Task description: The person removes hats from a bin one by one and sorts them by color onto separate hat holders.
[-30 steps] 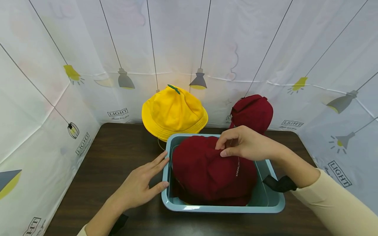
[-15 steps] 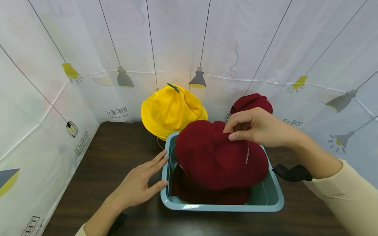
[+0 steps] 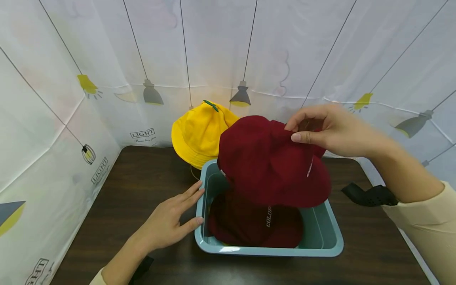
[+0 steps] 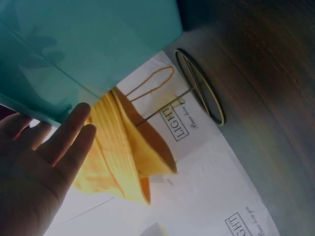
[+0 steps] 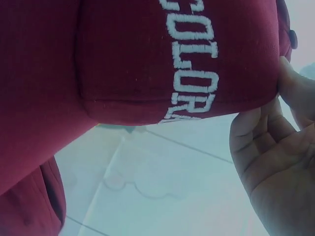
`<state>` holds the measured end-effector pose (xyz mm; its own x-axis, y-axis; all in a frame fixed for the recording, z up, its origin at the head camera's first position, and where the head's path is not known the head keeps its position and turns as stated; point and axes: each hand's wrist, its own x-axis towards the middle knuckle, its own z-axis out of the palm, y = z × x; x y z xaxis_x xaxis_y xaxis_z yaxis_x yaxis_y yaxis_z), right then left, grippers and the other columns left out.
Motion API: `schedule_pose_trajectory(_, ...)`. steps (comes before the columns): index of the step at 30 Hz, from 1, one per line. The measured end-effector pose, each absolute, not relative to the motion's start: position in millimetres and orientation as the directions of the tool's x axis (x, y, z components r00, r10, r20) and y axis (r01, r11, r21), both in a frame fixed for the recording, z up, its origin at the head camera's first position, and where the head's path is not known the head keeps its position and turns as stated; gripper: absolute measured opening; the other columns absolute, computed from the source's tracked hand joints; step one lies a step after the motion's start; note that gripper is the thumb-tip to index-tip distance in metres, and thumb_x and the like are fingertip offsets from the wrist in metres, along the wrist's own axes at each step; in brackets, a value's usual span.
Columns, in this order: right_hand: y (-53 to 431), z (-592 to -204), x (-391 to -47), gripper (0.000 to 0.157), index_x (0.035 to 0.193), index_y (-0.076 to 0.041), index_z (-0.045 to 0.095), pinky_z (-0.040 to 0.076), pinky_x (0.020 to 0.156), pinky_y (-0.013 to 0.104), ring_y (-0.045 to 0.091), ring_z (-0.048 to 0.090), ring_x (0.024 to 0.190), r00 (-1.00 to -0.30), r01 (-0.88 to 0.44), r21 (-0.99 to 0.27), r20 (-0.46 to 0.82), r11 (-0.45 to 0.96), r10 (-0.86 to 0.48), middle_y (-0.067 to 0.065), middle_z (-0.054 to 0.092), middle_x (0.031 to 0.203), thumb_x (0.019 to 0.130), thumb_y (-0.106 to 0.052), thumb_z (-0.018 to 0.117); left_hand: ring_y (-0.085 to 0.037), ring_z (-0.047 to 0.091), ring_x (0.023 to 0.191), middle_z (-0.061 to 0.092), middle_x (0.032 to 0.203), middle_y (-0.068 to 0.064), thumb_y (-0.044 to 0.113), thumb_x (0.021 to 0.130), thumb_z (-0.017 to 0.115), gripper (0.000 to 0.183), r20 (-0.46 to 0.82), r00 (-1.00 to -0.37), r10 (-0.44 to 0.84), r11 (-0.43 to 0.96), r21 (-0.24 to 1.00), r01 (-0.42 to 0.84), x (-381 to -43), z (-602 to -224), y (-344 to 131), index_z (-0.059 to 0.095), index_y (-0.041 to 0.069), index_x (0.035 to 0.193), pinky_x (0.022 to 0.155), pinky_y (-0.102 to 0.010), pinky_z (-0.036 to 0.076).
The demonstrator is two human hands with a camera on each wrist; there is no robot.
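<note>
Resting at the rim of the blue tub [image 3: 268,251], the fingers of our left hand [image 3: 171,225] are spread wide and grip nothing; the tub stands just to their right on the dark tabletop [image 3: 149,174]. Beyond those fingertips sits the yellow hat [image 3: 197,134], perched on a wire stand [image 4: 194,88].

Farther right of the left fingers, down inside the tub, we see the lower cap [image 3: 249,225]. Above it hangs the red cap [image 3: 274,166], just below and left of the fingers of our right hand [image 3: 327,130], which are narrowed to a pinch on its crown close to the button [image 5: 293,39]. Whether the two caps touch we cannot tell. Red cloth [image 3: 318,151] also shows just under the right hand; what it belongs to is unclear.

We judge the red cap light, soft and hard to damage: its crown sags from the pinch, while the brim is likely stiffer. The cloth should not be slippery, so a fingertip hold near the button seems enough, though the cap may swing; gathering more crown cloth, or taking the brim, would steady it.
</note>
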<state>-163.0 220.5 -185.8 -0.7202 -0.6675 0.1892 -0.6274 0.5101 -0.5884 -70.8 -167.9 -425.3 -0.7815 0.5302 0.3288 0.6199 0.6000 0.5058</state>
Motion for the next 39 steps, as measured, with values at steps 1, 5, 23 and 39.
schedule_pose_trajectory(1,222,-183,-164,0.024,0.112,-0.012,0.075,0.058,0.068,0.023,0.017,0.068,0.084,-0.717,-0.637,-0.578,0.2,0.51,-0.668,0.003,0.072,0.103,0.094,0.004,0.074,-0.024,0.05,0.144,0.029,0.171,0.005,0.044,0.103,0.063,0.067,0.329,-0.781,0.531,0.6,0.505,0.62,-71,-425,-168,0.046,0.011,0.16,0.109,-0.054,0.048)
schedule_pose_trajectory(5,228,-176,-169,0.026,0.112,-0.009,0.075,0.057,0.071,0.02,0.017,0.066,0.085,-0.721,-0.655,-0.545,0.244,0.523,-0.649,0.004,0.071,0.102,0.093,0.008,0.072,-0.024,0.049,0.145,0.028,0.172,0.006,0.044,0.103,0.063,0.068,0.326,-0.782,0.531,0.601,0.506,0.619,-72,-424,-167,0.045,0.011,0.16,0.109,-0.055,0.048)
schedule_pose_trajectory(23,269,-165,-193,0.014,0.116,-0.007,0.071,0.047,0.076,0.02,0.018,0.062,0.09,-0.868,-0.479,-0.592,0.21,0.648,-0.449,0.007,0.068,0.104,0.103,-0.009,0.067,-0.023,0.049,0.144,0.028,0.171,0.005,0.045,0.104,0.062,0.068,0.323,-0.778,0.539,0.61,0.487,0.625,-73,-425,-168,0.044,0.013,0.161,0.109,-0.054,0.048)
schedule_pose_trajectory(39,305,-165,-220,0.019,0.12,-0.011,0.072,0.046,0.071,0.019,0.013,0.059,0.088,-0.94,-0.34,-0.627,0.195,0.701,-0.281,-0.002,0.071,0.098,0.103,-0.018,0.069,-0.023,0.048,0.146,0.027,0.172,0.006,0.046,0.104,0.062,0.069,0.31,-0.785,0.536,0.609,0.502,0.614,-71,-424,-169,0.042,0.015,0.162,0.11,-0.055,0.047)
